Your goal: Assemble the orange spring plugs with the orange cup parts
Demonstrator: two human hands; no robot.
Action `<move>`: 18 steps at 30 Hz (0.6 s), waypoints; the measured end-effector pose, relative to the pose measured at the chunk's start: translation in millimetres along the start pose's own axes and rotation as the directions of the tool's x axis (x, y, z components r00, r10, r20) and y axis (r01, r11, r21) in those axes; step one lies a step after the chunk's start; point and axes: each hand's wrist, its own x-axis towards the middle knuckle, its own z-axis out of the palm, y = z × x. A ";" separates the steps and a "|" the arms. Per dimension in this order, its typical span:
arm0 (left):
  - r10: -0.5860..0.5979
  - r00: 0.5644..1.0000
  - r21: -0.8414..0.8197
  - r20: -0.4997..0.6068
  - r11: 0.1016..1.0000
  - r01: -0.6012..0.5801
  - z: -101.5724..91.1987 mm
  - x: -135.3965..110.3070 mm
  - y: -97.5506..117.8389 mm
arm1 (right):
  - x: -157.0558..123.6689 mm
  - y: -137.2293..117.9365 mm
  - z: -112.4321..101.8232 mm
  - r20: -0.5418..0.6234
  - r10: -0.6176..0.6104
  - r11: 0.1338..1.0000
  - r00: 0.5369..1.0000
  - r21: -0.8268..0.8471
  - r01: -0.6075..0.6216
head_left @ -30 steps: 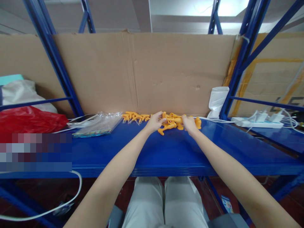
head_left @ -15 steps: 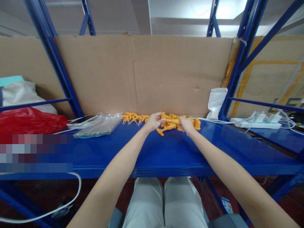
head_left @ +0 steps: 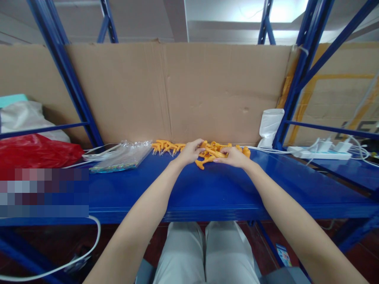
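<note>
My left hand (head_left: pixel 189 153) is closed, its fingers and thumb pinching the T-shaped top of an orange plastic corkscrew-like piece (head_left: pixel 211 152). The lower end of that piece points right, toward my right hand (head_left: pixel 235 157), whose thumb and fingers lie around it. Contact there is partly hidden by the fingers. Below the hands, another orange T-shaped piece (head_left: pixel 200 164) rests on the blue shelf. Behind and right are more orange parts (head_left: pixel 246 151) in a pile. Left of my left hand runs a row of orange handles (head_left: pixel 164 146) with curly metal ends.
A clear plastic bag stack (head_left: pixel 122 157) lies at left, with a red bag (head_left: pixel 38 152) beyond it. Cardboard (head_left: pixel 207 94) stands behind the blue shelf (head_left: pixel 204 193). To the right are a white pouch (head_left: pixel 270 128) and a white power strip (head_left: pixel 321 154) with cables.
My right hand has turned and shifted its hold; its thumb now reaches farther left beneath the piece's end. My left hand stays in nearly the same place.
</note>
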 end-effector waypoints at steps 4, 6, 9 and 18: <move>0.036 0.999 0.070 0.035 0.997 -0.038 -2.1 -1.8 9.9 | 0.1 -1.7 4.3 0.133 -0.001 1.000 0.991 0.011 -0.001; 0.048 0.997 0.092 0.059 0.994 -0.053 -1.2 -1.8 10.9 | -1.2 -5.2 5.3 0.227 0.042 0.997 0.973 0.050 -0.055; 0.063 0.992 0.096 0.106 0.993 -0.074 1.0 -1.4 10.4 | -3.4 -10.5 6.8 0.296 0.091 0.995 0.951 0.022 -0.102; 0.050 0.993 0.111 0.104 0.992 -0.061 2.2 -1.9 12.2 | 2.0 -25.7 11.8 0.110 0.105 0.917 0.988 -0.394 -0.054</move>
